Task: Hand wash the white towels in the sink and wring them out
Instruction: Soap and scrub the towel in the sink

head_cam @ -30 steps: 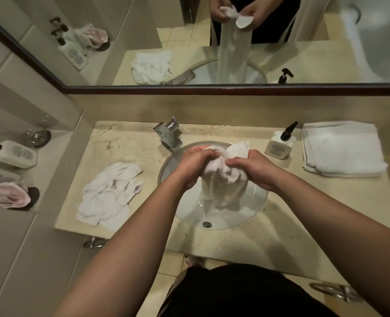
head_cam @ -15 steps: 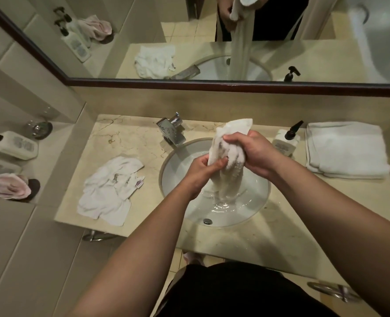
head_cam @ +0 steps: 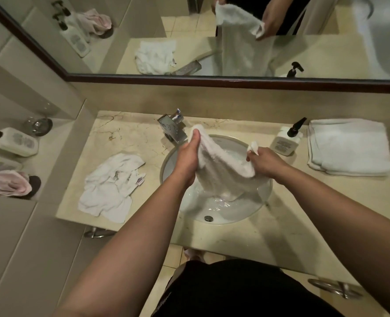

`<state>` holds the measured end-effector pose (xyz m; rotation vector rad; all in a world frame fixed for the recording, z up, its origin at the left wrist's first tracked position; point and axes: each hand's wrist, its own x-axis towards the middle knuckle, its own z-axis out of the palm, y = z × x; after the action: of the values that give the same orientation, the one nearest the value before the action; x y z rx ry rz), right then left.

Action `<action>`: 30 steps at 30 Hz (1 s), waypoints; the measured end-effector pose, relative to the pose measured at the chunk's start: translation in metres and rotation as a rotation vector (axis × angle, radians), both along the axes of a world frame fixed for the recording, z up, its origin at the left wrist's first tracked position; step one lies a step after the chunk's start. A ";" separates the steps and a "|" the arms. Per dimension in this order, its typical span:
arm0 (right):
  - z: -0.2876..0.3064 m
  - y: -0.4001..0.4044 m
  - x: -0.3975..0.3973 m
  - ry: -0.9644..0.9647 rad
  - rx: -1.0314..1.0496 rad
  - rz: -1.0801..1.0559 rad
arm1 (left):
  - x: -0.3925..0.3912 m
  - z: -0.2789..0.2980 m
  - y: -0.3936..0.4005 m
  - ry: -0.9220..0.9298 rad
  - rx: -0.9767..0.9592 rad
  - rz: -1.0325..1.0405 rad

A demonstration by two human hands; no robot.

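Observation:
A wet white towel (head_cam: pixel 221 172) hangs spread out over the round white sink (head_cam: pixel 253 207), its lower end reaching into the basin. My left hand (head_cam: pixel 189 156) grips the towel's upper left corner near the tap. My right hand (head_cam: pixel 266 162) pinches its upper right corner. A crumpled white towel (head_cam: pixel 111 186) lies on the counter left of the sink. A folded white towel (head_cam: pixel 347 146) lies on the counter at the right.
A chrome tap (head_cam: pixel 172 126) stands behind the sink. A pump bottle (head_cam: pixel 286 140) sits between sink and folded towel. The side ledge on the left holds a bottle (head_cam: pixel 15 140), a glass (head_cam: pixel 39 124) and a pink cloth (head_cam: pixel 8 184). A mirror (head_cam: pixel 212 35) spans the wall.
The towel was bunched between both hands over the basin. My hands have moved apart and the towel now hangs opened out between them.

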<state>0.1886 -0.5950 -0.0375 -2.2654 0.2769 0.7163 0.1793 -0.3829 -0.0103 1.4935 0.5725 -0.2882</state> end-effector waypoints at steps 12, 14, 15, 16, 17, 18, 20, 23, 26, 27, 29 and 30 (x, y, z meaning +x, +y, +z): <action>0.022 -0.014 -0.014 0.203 0.411 -0.015 | 0.006 -0.007 0.037 -0.064 0.204 0.095; 0.032 -0.004 -0.014 0.106 0.432 -0.109 | 0.006 -0.004 0.044 -0.051 0.192 0.089; 0.036 0.000 -0.015 0.068 0.475 -0.163 | 0.006 -0.002 0.047 -0.048 0.188 0.081; 0.037 0.004 -0.015 0.040 0.519 -0.210 | 0.006 -0.002 0.048 -0.051 0.190 0.071; 0.039 0.009 -0.014 0.023 0.563 -0.257 | 0.006 0.002 0.050 -0.048 0.184 0.059; 0.039 0.014 -0.014 0.006 0.613 -0.304 | 0.008 0.000 0.051 -0.049 0.180 0.050; 0.041 0.029 -0.013 -0.028 0.694 -0.407 | 0.010 0.006 0.048 -0.023 0.125 0.054; 0.052 0.067 -0.015 -0.072 0.805 -0.545 | 0.010 0.006 0.043 0.009 0.026 0.049; 0.066 0.113 -0.016 -0.202 0.714 -0.645 | 0.012 0.009 0.029 0.015 -0.142 0.034; 0.068 0.128 -0.015 -0.245 0.642 -0.645 | 0.013 0.010 0.024 0.021 -0.218 0.054; 0.068 0.151 -0.015 -0.302 0.496 -0.582 | 0.010 0.008 0.012 0.063 -0.301 0.139; 0.063 0.167 -0.009 -0.337 0.405 -0.560 | 0.016 0.003 0.014 0.105 -0.334 0.155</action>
<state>0.1794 -0.4282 0.0259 -1.7589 0.5205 0.0801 0.1955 -0.3684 -0.0077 1.1111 0.6843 -0.3258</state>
